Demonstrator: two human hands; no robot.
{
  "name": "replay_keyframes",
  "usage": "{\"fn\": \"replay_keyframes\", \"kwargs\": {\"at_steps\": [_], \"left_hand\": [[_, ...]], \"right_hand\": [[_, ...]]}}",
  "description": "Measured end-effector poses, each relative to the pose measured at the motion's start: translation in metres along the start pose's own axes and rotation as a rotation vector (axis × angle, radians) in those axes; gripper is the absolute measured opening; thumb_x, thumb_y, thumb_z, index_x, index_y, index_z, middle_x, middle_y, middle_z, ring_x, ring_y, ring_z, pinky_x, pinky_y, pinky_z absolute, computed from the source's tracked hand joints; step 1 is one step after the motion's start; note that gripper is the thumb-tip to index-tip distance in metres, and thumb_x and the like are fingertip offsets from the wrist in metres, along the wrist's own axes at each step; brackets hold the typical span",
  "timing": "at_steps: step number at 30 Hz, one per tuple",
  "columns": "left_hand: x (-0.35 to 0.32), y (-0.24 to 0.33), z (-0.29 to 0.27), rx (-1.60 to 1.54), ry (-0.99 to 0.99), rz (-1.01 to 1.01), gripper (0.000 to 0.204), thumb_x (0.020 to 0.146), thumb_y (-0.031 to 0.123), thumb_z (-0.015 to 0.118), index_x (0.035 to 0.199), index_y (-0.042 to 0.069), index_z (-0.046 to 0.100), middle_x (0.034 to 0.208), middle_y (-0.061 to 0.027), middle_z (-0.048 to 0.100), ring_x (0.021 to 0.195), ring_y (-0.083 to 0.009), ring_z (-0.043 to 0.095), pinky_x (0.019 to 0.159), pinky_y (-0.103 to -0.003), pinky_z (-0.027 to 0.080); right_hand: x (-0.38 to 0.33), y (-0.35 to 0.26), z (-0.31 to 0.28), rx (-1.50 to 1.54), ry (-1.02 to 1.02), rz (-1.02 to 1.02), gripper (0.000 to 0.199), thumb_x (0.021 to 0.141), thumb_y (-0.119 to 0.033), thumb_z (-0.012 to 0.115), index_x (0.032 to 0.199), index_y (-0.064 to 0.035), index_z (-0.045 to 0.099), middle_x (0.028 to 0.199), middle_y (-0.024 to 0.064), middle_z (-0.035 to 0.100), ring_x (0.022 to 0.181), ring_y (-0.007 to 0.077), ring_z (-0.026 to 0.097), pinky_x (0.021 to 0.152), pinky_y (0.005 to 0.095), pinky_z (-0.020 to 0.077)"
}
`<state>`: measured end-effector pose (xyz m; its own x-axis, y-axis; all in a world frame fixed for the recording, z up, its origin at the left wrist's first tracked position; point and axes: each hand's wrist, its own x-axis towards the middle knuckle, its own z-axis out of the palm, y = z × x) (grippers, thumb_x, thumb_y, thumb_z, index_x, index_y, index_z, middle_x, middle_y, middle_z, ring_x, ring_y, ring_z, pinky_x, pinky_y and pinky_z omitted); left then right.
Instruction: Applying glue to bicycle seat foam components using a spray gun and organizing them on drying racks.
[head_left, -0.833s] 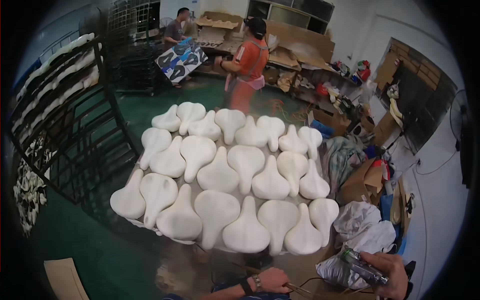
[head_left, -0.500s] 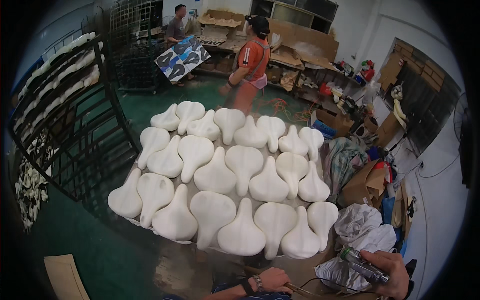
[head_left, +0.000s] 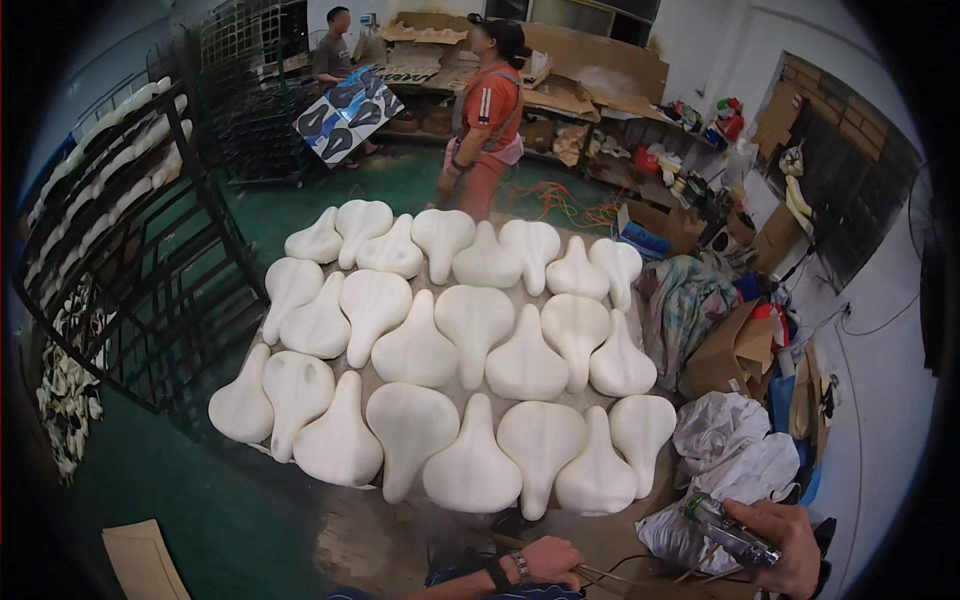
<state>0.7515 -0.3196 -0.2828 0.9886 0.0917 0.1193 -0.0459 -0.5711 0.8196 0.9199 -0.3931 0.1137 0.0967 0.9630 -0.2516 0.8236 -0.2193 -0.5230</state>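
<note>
Rows of white bicycle saddles (head_left: 415,345) lie on a board in front of me, their narrow noses pointing alternately toward and away from me. At the lower right my right hand (head_left: 785,548) is closed around a metal spray gun (head_left: 735,533) with a green fitting, beside the near right corner of the board. My left hand (head_left: 547,562), with a watch and a dark band at the wrist, is below the near row. Its fingers are curled next to thin brown rods or cords (head_left: 605,576); what they hold is not clear.
A dark rack (head_left: 150,250) with more white saddles stands at the left. A person in orange (head_left: 490,110) is beyond the board; another person (head_left: 333,50) is near a patterned panel (head_left: 350,115) farther back. White plastic bags (head_left: 725,440) and cardboard (head_left: 735,345) crowd the right side.
The view has shifted slightly. The person in orange has turned more to the left. Both my hands stay nearly where they were, the spray gun still in my right hand.
</note>
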Motion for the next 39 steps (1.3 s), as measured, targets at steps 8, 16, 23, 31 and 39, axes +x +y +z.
{"fn": "replay_keyframes", "kwargs": {"at_steps": [8, 16, 23, 31, 39], "left_hand": [[0.005, 0.004, -0.005, 0.019, 0.022, -0.031, 0.046, 0.087, 0.053, 0.065, 0.086, 0.007, 0.071, 0.070, -0.0163, 0.063, 0.074, -0.0369, 0.065, 0.065, -0.047, 0.051], [0.004, 0.006, -0.018, 0.040, 0.029, -0.034, 0.049, 0.084, 0.057, 0.067, 0.083, 0.008, 0.072, 0.070, -0.0152, 0.064, 0.074, -0.0361, 0.065, 0.066, -0.047, 0.051], [0.006, 0.006, -0.020, 0.019, 0.007, -0.106, 0.044, 0.081, 0.055, 0.072, 0.088, 0.011, 0.074, 0.073, -0.0137, 0.065, 0.079, -0.0347, 0.066, 0.068, -0.045, 0.051], [0.003, 0.003, -0.009, -0.008, 0.037, -0.103, 0.038, 0.083, 0.048, 0.072, 0.094, 0.011, 0.073, 0.077, -0.0139, 0.066, 0.080, -0.0348, 0.067, 0.069, -0.045, 0.052], [0.007, 0.004, -0.014, -0.082, -0.019, -0.068, 0.047, 0.093, 0.057, 0.056, 0.096, 0.012, 0.071, 0.077, -0.0134, 0.069, 0.075, -0.0358, 0.067, 0.063, -0.048, 0.050]], "right_hand": [[0.001, 0.008, -0.003, -0.001, -0.020, 0.001, 0.078, 0.064, -0.023, 0.081, 0.131, 0.0075, 0.058, 0.122, 0.0274, 0.065, 0.113, 0.0407, 0.064, 0.099, 0.0411, 0.0470], [0.007, 0.002, -0.001, -0.009, -0.007, 0.037, 0.074, 0.066, -0.022, 0.080, 0.131, 0.0074, 0.058, 0.120, 0.0272, 0.066, 0.112, 0.0406, 0.065, 0.098, 0.0411, 0.0475], [0.012, -0.002, -0.002, -0.053, -0.009, 0.013, 0.070, 0.062, -0.002, 0.072, 0.131, 0.0053, 0.059, 0.116, 0.0258, 0.067, 0.109, 0.0399, 0.066, 0.096, 0.0390, 0.0484], [0.010, -0.009, 0.000, -0.061, 0.028, -0.012, 0.064, 0.067, 0.001, 0.066, 0.131, 0.0051, 0.060, 0.113, 0.0263, 0.067, 0.105, 0.0401, 0.066, 0.093, 0.0389, 0.0493], [0.024, 0.001, 0.005, -0.124, 0.136, -0.094, 0.057, 0.065, 0.000, 0.069, 0.121, 0.0067, 0.066, 0.083, 0.0217, 0.069, 0.071, 0.0356, 0.068, 0.063, 0.0379, 0.0509]]}}
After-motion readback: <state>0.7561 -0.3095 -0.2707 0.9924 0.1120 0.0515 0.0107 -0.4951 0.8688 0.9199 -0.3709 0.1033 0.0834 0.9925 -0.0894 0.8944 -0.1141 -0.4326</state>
